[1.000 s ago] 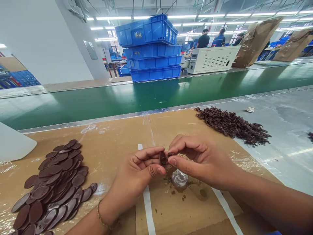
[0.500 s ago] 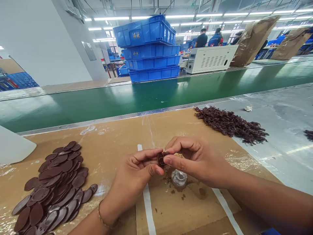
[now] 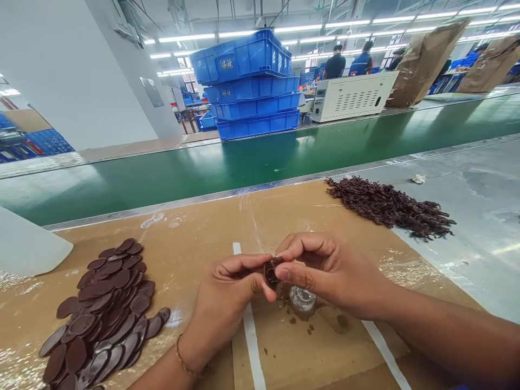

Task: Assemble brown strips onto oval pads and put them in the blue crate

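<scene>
Between the thumb and fingers of my left hand (image 3: 233, 295) is a dark brown oval piece (image 3: 270, 275), turned partly on edge. My right hand (image 3: 320, 265) meets it from the other side, thumb and forefinger pinching a small dark brown bit (image 3: 278, 260) at the oval's upper edge. Whether that bit is separate or part of the oval cannot be made out. Just below my right fingers, a small clear glass dish (image 3: 303, 299) stands on the brown board, with dark wet spots around it. My other fingers are curled.
Flat brown oval pieces (image 3: 109, 303) lie heaped at left, near a white container (image 3: 32, 244). At right is a pile of thin, twisted brown pieces (image 3: 390, 206). Beyond the table runs a green conveyor belt (image 3: 182, 173), with stacked blue crates (image 3: 255, 100) and a cream machine (image 3: 353, 97) behind. People stand farther back.
The view has shifted slightly, so everything sits a little further right and lower. Both hands keep their hold, and the oval piece appears slightly turned between the fingers.
</scene>
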Motion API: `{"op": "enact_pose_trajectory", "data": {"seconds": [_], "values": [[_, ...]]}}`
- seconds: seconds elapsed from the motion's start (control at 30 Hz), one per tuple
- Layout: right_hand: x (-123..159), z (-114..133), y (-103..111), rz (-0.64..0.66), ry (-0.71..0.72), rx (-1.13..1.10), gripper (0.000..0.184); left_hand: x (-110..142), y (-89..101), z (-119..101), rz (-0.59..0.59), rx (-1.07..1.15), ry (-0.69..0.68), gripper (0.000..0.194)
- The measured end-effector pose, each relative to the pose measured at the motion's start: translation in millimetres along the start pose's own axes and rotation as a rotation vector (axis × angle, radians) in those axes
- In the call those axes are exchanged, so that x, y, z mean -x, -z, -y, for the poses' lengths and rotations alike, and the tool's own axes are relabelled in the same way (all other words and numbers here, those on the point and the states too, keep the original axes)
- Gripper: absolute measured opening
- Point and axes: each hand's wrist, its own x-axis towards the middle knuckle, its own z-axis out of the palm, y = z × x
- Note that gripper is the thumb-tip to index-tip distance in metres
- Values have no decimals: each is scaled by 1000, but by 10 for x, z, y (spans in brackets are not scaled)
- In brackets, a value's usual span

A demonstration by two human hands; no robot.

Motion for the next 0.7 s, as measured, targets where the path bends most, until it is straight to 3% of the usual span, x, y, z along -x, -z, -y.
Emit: {"op": "enact_pose_trajectory", "data": {"seconds": [0.23, 0.47, 0.7], "values": [[29, 9, -64, 81, -11, -103, 21, -10, -32, -19, -46, 78, 5, 9], [23, 8, -69, 74, -49, -111, 25, 2, -46, -33, -114, 28, 8, 10], [30, 4, -60, 58, -36, -93, 23, 12, -48, -22, -107, 48, -4, 11]]}}
